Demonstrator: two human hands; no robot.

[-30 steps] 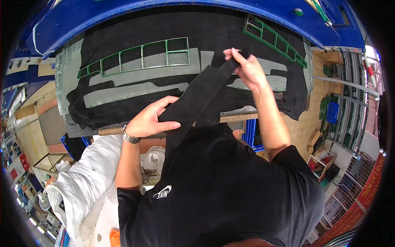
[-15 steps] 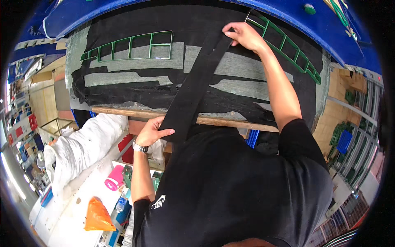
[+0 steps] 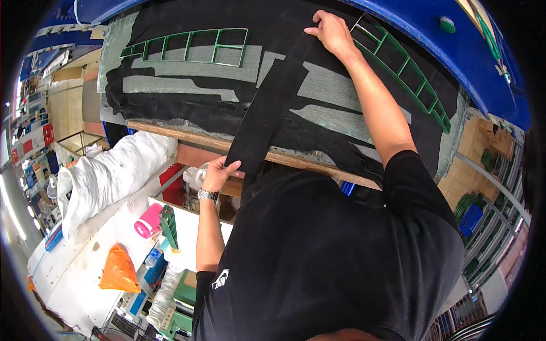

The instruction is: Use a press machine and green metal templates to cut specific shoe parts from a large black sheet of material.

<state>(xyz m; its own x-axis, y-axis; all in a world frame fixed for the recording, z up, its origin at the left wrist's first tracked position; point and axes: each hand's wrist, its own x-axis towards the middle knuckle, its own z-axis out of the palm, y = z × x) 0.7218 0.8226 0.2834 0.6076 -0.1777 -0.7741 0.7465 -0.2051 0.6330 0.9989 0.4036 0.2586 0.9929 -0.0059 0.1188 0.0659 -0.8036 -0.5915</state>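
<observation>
A blue machine [image 3: 466,51] curves across the 12 to 2 o'clock side, beyond a table with a wooden edge [image 3: 318,161] spread with black sheet material [image 3: 193,16]. At 8 o'clock, a white table [image 3: 85,256] carries an orange bag [image 3: 119,270] and a pink container [image 3: 148,220]; what either contains cannot be told. A black strip [image 3: 266,111] slants over the sheet material, its long axis running from 7 to 1 o'clock, its lower part crossing the wooden edge. The left hand [image 3: 218,173] grips that lower part, thumb on top; the right hand [image 3: 330,34] pinches the upper end between thumb and finger. Green metal frames [image 3: 216,45] lie at 11 and 1 o'clock. Compared with one second ago, the hands are farther apart, the strip is stretched longer between them, and the pink container has come into view.
</observation>
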